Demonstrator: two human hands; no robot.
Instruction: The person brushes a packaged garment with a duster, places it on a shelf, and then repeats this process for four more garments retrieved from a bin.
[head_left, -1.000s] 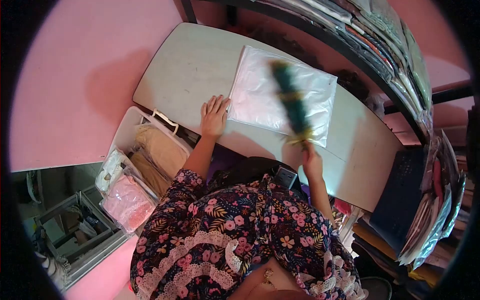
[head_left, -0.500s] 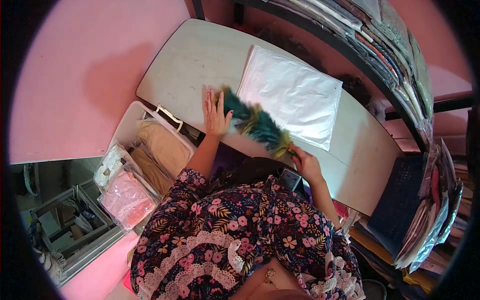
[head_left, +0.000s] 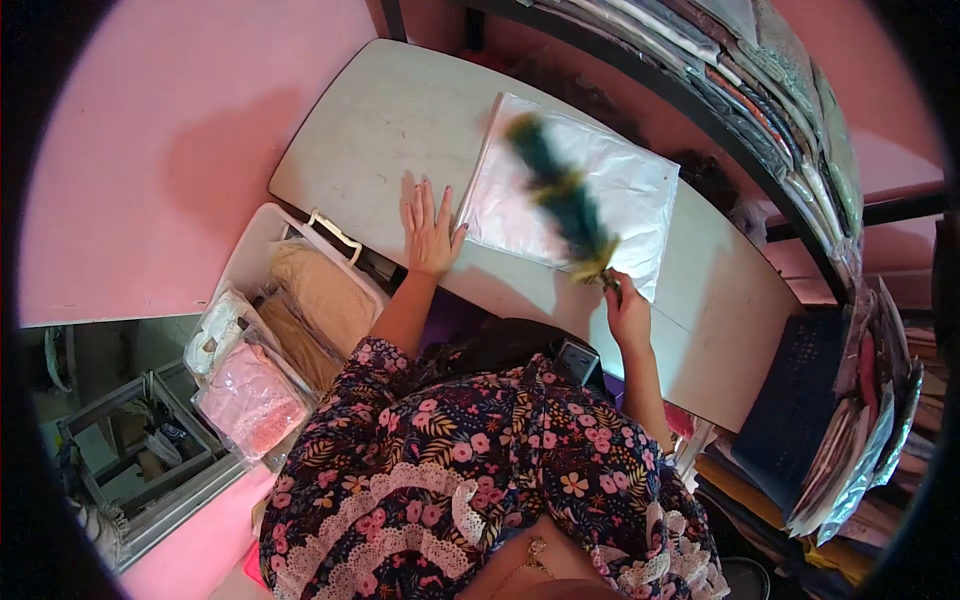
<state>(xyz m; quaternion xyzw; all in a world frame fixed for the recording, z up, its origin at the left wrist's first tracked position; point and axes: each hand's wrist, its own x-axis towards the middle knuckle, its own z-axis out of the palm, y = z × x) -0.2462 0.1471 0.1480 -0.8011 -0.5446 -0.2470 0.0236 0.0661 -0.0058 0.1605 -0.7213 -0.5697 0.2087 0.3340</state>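
Observation:
My right hand [head_left: 628,305] grips the handle end of a feather duster [head_left: 562,195], green with yellowish bands. Blurred by motion, the duster stretches up and to the left across a white plastic-wrapped packet [head_left: 640,190]. The packet lies flat on the pale table [head_left: 350,130], its left edge close to my left hand. With fingers spread, my left hand [head_left: 432,235] rests flat on the tabletop and holds nothing.
Left of the table stands a white bin [head_left: 250,245] with bagged garments, a pink one [head_left: 250,395] on top. A dark-framed shelf [head_left: 720,110] with wrapped clothes curves over the far right side. More folded, bagged clothes [head_left: 870,430] are stacked at the right.
The duster has swung up and away from my left hand, from the packet's near left edge to over the packet. My right hand has moved slightly right and up. My left hand stays put.

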